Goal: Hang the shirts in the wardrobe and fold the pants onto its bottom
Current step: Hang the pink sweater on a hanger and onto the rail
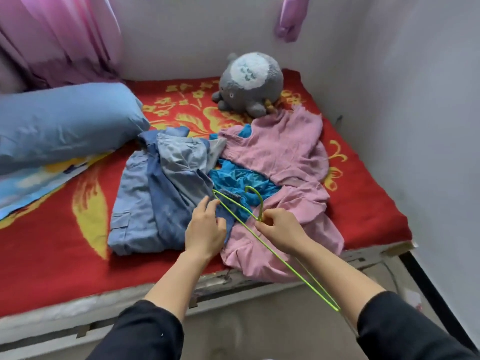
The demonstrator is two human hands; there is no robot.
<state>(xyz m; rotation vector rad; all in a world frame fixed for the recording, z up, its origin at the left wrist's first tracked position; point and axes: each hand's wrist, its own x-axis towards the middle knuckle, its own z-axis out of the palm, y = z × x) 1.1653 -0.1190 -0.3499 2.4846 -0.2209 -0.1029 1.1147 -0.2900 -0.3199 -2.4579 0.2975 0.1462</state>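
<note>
A pile of clothes lies on the red bed: light blue pants (135, 203) at the left, a darker denim garment (166, 201) over them, a teal shirt (239, 180) in the middle and a pink shirt (283, 157) at the right. My right hand (280, 227) pinches a green wire hanger (262, 242) just below its hook. The hanger's far corner sits over the denim, its near corner by my right forearm. My left hand (206, 227) rests on the denim garment, fingers touching the hanger's far end. No wardrobe is in view.
A grey plush toy (249, 81) sits at the back of the red floral blanket (52, 242). A blue pillow (65, 120) lies at the left. White walls close in the bed behind and to the right. Pink curtains (57, 35) hang at the back left.
</note>
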